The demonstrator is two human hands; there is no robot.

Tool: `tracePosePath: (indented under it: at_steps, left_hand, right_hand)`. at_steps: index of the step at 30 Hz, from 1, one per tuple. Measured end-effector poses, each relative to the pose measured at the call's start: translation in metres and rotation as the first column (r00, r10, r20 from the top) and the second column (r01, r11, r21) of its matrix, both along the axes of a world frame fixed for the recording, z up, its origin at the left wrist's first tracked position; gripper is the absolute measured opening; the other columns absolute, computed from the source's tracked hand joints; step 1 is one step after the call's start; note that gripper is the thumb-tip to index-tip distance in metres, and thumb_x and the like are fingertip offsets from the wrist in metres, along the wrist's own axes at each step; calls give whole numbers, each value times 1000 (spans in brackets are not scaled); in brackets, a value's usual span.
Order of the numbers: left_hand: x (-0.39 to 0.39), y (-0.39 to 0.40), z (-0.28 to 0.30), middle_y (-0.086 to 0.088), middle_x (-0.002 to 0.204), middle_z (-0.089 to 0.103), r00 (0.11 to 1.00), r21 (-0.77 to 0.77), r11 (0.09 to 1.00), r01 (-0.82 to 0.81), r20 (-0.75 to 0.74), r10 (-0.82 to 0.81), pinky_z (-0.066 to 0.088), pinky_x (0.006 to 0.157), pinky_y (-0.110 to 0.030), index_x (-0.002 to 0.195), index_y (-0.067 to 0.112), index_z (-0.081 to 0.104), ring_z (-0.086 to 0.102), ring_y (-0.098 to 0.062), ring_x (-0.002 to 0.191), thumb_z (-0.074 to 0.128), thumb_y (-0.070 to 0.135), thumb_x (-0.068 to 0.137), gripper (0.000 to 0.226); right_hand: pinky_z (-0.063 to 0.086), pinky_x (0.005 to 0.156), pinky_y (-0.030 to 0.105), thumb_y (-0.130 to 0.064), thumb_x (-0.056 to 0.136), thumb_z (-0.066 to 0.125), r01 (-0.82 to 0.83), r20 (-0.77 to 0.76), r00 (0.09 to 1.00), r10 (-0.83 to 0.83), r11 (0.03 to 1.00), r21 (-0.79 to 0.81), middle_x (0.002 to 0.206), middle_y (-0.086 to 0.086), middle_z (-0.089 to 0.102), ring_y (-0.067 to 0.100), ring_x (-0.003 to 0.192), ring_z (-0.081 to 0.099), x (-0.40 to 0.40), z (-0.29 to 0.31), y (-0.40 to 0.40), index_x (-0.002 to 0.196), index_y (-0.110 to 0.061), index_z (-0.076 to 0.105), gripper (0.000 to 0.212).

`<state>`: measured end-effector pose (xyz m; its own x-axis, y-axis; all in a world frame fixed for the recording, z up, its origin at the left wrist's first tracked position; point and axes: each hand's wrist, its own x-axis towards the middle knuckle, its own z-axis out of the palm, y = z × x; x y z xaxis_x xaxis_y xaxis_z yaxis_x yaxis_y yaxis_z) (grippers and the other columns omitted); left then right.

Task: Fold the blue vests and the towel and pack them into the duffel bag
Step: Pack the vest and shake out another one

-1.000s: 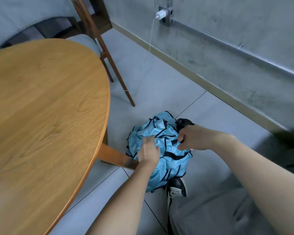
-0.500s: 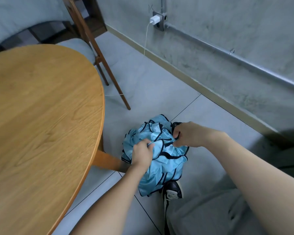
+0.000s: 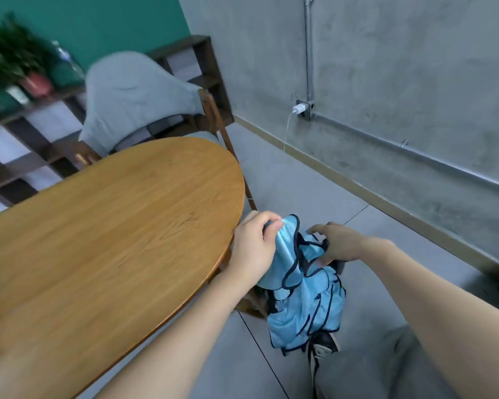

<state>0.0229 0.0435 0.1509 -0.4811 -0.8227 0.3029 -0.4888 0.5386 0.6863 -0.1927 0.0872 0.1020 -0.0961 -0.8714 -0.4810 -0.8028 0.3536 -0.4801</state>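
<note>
Since the earlier frame the bundle of blue vests [image 3: 303, 298] has come up off the floor and now hangs at the height of the table [image 3: 113, 226] edge, just beside its rounded right end; the view has also tipped up to show more of the chair behind the table. The left hand [image 3: 254, 249] pinches a top fold of the fabric between thumb and curled fingers, touching the table rim. The right hand [image 3: 336, 243], on the far side of the bundle from the table, curls around dark-trimmed cloth; its fingertips are partly hidden, so how firmly it holds is hard to judge. The rest of the vests dangle below the table edge toward a black shoe [image 3: 323, 345]. No duffel bag or towel is in view.

The risk is that several vests are tangled together: held only by small pinches, a loose one may slide out and drop to the floor, or snag under the table rim during the lift onto the top.
</note>
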Motion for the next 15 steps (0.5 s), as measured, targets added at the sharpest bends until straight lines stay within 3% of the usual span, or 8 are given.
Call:
tracePosePath:
  at_steps: [4, 6, 8, 11, 13, 15]
  left_hand:
    - [17, 17, 47, 12, 91, 64, 999, 6, 999, 35, 1, -35, 37, 76, -8, 90, 21, 72, 56, 2, 89, 61, 21, 98, 13]
    - [26, 23, 71, 12, 94, 66, 1000, -16, 1000, 13, -21, -14, 37, 77, -8, 91, 22, 71, 56, 1, 91, 60, 22, 98, 13]
    - [35, 25, 95, 12, 95, 67, 999, -40, 999, -13, -52, 11, 38, 76, -10, 90, 24, 70, 57, 1, 92, 60, 23, 98, 13]
    - [50, 26, 128, 13, 93, 68, 994, -70, 997, -29, -107, 21, 41, 77, -17, 88, 26, 69, 59, 0, 91, 61, 23, 97, 13]
    - [63, 28, 147, 14, 92, 69, 990, -87, 996, -31, -137, 19, 47, 81, -23, 87, 28, 68, 62, -4, 90, 62, 23, 97, 13]
    - [77, 28, 166, 14, 91, 69, 987, -112, 992, -52, -158, 34, 50, 82, -27, 89, 27, 69, 63, -6, 91, 62, 24, 97, 12]
  right_hand:
    - [40, 109, 39, -40, 75, 87, 16, 22, 1000, -17, 999, 37, 145, 5, 43, 27, 132, 46, 16, 4, 20, 151, -30, 36, 92]
    - [48, 93, 23, -37, 80, 83, 34, 100, 994, -36, 999, 21, 125, -2, 58, 17, 113, 58, 25, 5, 28, 139, -22, 52, 68]
    - [47, 65, 10, -34, 83, 82, 73, 236, 970, -59, 996, -50, 94, -12, 65, 9, 87, 62, 38, 9, 35, 109, -24, 67, 32]
    - [49, 63, 13, -29, 79, 85, 161, 380, 921, -82, 970, -182, 82, -10, 76, 10, 78, 70, 56, 20, 38, 93, -21, 77, 18]
    - [43, 55, 12, -21, 80, 84, 222, 478, 874, -83, 944, -243, 70, -13, 71, 4, 58, 62, 68, 39, 43, 83, -16, 76, 10]
    - [31, 48, 15, -19, 84, 81, 294, 540, 837, -95, 909, -296, 54, -8, 54, 5, 44, 40, 74, 57, 49, 69, -9, 68, 23]
